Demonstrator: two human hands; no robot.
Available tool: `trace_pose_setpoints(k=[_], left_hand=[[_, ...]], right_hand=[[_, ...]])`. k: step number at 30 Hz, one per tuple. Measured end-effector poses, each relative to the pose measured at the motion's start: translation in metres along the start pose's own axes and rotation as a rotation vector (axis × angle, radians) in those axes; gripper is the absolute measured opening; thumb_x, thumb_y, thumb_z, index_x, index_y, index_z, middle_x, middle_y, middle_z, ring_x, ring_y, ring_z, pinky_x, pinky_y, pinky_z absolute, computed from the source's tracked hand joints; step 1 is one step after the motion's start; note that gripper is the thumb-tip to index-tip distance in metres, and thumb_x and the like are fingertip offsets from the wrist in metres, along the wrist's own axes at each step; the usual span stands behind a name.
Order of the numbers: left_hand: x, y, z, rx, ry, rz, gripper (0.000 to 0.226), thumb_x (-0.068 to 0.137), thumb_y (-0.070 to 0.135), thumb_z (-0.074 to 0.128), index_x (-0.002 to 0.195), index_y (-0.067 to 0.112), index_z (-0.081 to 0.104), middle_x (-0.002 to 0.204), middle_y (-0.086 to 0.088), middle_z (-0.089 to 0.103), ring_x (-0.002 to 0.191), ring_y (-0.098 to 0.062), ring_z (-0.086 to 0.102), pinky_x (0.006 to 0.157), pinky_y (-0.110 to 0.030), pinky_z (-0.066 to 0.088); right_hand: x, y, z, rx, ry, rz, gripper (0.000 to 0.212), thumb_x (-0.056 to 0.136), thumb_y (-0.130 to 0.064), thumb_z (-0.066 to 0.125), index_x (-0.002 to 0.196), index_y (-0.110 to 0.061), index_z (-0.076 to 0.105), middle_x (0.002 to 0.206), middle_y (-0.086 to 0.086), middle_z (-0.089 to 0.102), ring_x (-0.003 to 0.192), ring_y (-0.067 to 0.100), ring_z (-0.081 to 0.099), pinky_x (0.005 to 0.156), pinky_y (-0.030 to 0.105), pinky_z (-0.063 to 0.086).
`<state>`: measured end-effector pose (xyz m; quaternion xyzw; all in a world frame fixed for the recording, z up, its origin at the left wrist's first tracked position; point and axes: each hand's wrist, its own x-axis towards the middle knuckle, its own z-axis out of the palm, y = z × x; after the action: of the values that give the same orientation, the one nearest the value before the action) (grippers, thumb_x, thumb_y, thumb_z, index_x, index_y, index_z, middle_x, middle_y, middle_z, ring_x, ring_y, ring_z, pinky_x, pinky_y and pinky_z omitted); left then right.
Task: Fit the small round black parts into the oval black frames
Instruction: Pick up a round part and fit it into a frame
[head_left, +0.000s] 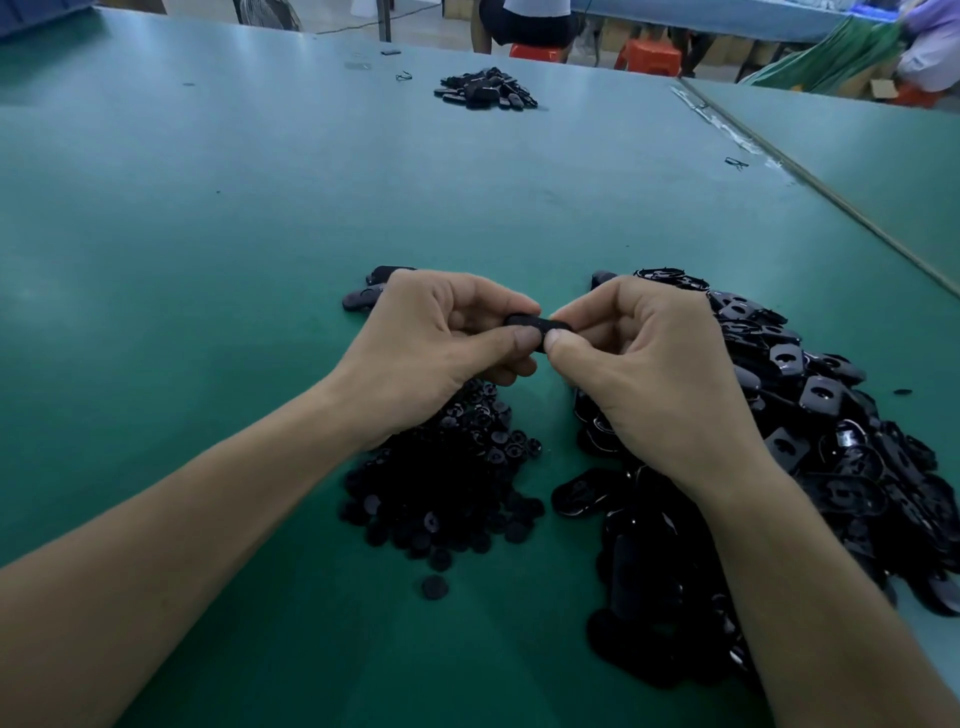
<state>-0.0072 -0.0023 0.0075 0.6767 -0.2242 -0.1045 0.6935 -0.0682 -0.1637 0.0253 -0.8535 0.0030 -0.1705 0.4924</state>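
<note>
left hand and right hand both pinch one oval frame above the table, between the round-part pile and frame pile. step: seating a part, seemingly; next, thumb pressure until flush.

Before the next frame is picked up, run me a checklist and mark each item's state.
1. Left hand and right hand both pinch the oval frame: ok.
2. Round part seated in that frame: cannot tell, the fingers hide it.
3. Pile of round parts lies below the left wrist: ok.
4. Pile of oval frames lies beside the right hand: ok.
5. No strays outside the piles: not ok, a stray round part lies apart on the green table.
</note>
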Motion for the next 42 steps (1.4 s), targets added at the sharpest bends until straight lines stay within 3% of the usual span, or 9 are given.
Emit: trace_pose_setpoints(k=[7,13,19,25,29,31,33,37,42], left_hand=[[-0.001,-0.002,0.0,0.011,-0.008,0.015,0.011,0.082,0.001,0.074,0.088,0.01,0.073,0.075,-0.006,0.076,0.065,-0.014,0.073,0.062,-0.022,0.058],[-0.001,-0.002,-0.004,0.077,0.003,0.057,0.013,0.081,0.001,0.077,0.082,0.013,0.073,0.07,-0.005,0.075,0.061,-0.015,0.072,0.059,-0.022,0.057],[0.001,-0.005,-0.008,0.125,0.086,0.131,0.018,0.083,-0.003,0.076,0.084,0.015,0.074,0.071,0.0,0.076,0.062,-0.01,0.071,0.061,-0.021,0.058],[0.016,-0.014,-0.038,0.213,0.425,0.158,0.02,0.087,0.009,0.076,0.083,0.028,0.073,0.07,0.006,0.075,0.063,-0.016,0.073,0.062,-0.025,0.059],[0.023,-0.028,-0.058,0.356,0.562,0.151,0.012,0.088,0.021,0.076,0.084,0.031,0.073,0.072,0.011,0.075,0.07,-0.01,0.074,0.07,-0.022,0.057],[0.024,-0.034,-0.063,0.461,0.583,0.144,0.009,0.086,0.029,0.077,0.094,0.032,0.074,0.074,0.018,0.072,0.071,0.0,0.07,0.076,-0.019,0.055],[0.024,-0.036,-0.067,0.545,0.588,0.12,0.018,0.083,0.035,0.079,0.099,0.031,0.073,0.065,0.027,0.067,0.063,0.014,0.06,0.067,-0.005,0.045],[0.024,-0.037,-0.07,0.613,0.592,0.058,0.014,0.08,0.037,0.082,0.077,0.033,0.068,0.062,0.026,0.065,0.058,0.015,0.058,0.057,-0.009,0.041],[0.023,-0.038,-0.071,0.728,0.585,0.065,0.014,0.08,0.041,0.079,0.078,0.036,0.067,0.073,0.023,0.065,0.059,0.012,0.053,0.061,-0.016,0.039]], right_hand=[[0.0,-0.001,0.003,-0.028,0.033,0.002,0.005,0.071,-0.028,0.067,0.071,-0.023,0.068,0.057,-0.017,0.067,0.049,-0.002,0.057,0.05,0.012,0.039],[0.0,-0.002,0.002,-0.022,0.002,0.0,0.007,0.073,-0.029,0.069,0.072,-0.023,0.071,0.064,-0.009,0.071,0.055,0.003,0.061,0.055,0.023,0.045],[0.0,-0.003,0.003,-0.042,0.008,0.041,0.01,0.087,-0.016,0.072,0.092,-0.023,0.076,0.073,-0.01,0.074,0.066,0.005,0.072,0.064,0.025,0.055],[0.015,-0.021,0.0,-0.405,0.02,0.041,0.029,0.096,-0.018,0.06,0.123,-0.018,0.069,0.108,-0.002,0.072,0.102,0.013,0.066,0.096,0.02,0.046],[0.057,-0.024,-0.013,-0.718,-0.083,0.16,0.034,0.091,-0.005,0.051,0.121,-0.011,0.068,0.114,0.015,0.064,0.117,0.032,0.055,0.098,0.035,0.046],[0.079,-0.016,-0.016,-0.877,-0.172,0.275,0.041,0.091,-0.006,0.051,0.131,-0.012,0.06,0.127,0.017,0.058,0.128,0.035,0.048,0.106,0.04,0.044],[0.095,-0.002,-0.018,-0.988,-0.254,0.351,0.045,0.094,-0.014,0.054,0.139,-0.015,0.052,0.144,0.014,0.05,0.136,0.035,0.042,0.113,0.041,0.037],[0.103,0.014,-0.019,-0.998,-0.317,0.439,0.042,0.088,-0.012,0.052,0.129,-0.015,0.06,0.136,0.017,0.056,0.128,0.038,0.049,0.108,0.043,0.042],[0.101,0.019,-0.017,-0.992,-0.196,0.386,0.042,0.087,-0.018,0.059,0.129,-0.019,0.06,0.134,0.017,0.055,0.128,0.036,0.048,0.106,0.041,0.041]])
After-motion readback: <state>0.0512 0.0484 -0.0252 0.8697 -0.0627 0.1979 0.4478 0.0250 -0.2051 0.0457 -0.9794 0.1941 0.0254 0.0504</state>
